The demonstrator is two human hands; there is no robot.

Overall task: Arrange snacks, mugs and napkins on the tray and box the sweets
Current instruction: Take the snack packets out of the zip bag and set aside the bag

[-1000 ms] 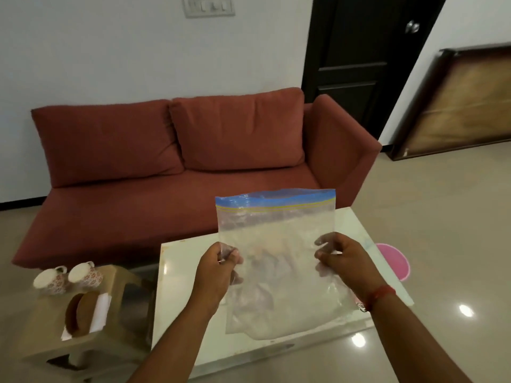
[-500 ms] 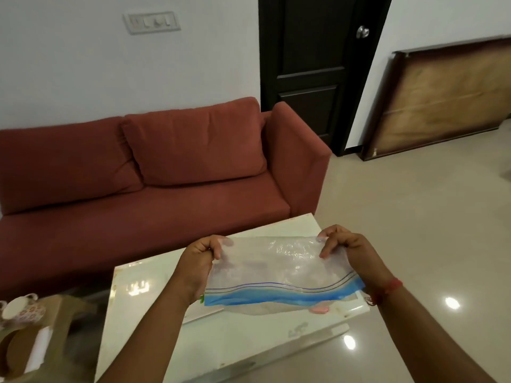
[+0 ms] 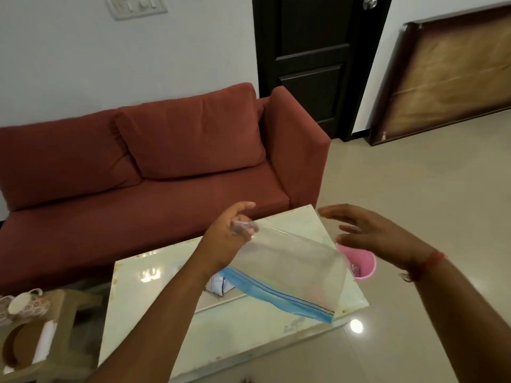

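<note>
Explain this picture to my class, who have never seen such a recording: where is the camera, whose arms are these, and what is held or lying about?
The camera sits on a person's head, looking forward and down, so the two arms are the wearer's own. The left hand pinches a corner of a clear zip bag, which hangs with its blue seal lowest. The right hand is open, fingers spread, touching nothing. Below lies a pale glossy table carrying a white packet, partly hidden. A pink bin stands beyond the table. A floral mug rests on a low stool at left.
</note>
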